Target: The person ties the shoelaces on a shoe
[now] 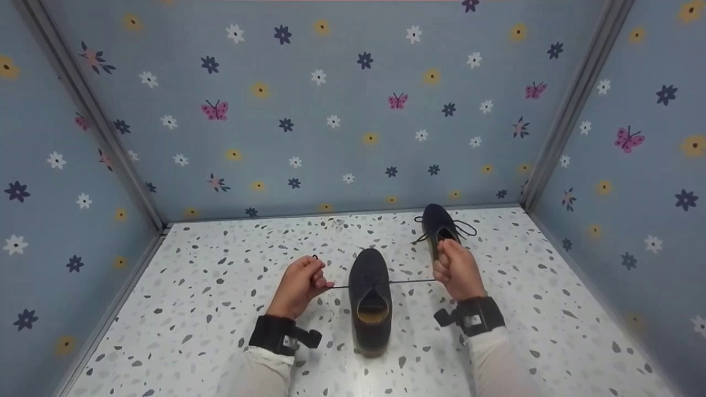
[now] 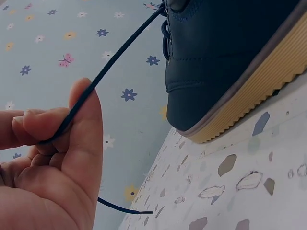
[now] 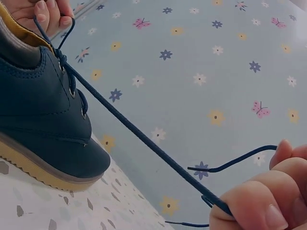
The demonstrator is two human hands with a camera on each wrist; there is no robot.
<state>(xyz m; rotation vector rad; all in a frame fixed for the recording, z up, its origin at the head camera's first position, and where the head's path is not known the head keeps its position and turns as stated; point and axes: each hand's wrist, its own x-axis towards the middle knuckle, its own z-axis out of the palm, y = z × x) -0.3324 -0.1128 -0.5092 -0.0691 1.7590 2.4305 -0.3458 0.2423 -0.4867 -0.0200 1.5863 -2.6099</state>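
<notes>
A dark navy lace-up shoe (image 1: pixel 370 270) with a ribbed tan sole stands on the speckled surface between my hands, toe pointing away. My left hand (image 1: pixel 300 284) grips one end of its lace; in the left wrist view the taut lace (image 2: pixel 117 55) runs from the fingers up to the eyelets, its tip hanging below the hand. On the other side my right hand (image 1: pixel 458 269) grips the opposite lace end (image 3: pixel 144 136), pulled straight from a crossing at the top eyelets. Loose lace tips show beside that hand in the right wrist view.
A second navy shoe (image 1: pixel 436 220), its lace in a bow, stands behind my right hand, which partly hides it. Blue flowered panels (image 1: pixel 342 110) rise at the back and both sides of the white speckled surface (image 1: pixel 220 309).
</notes>
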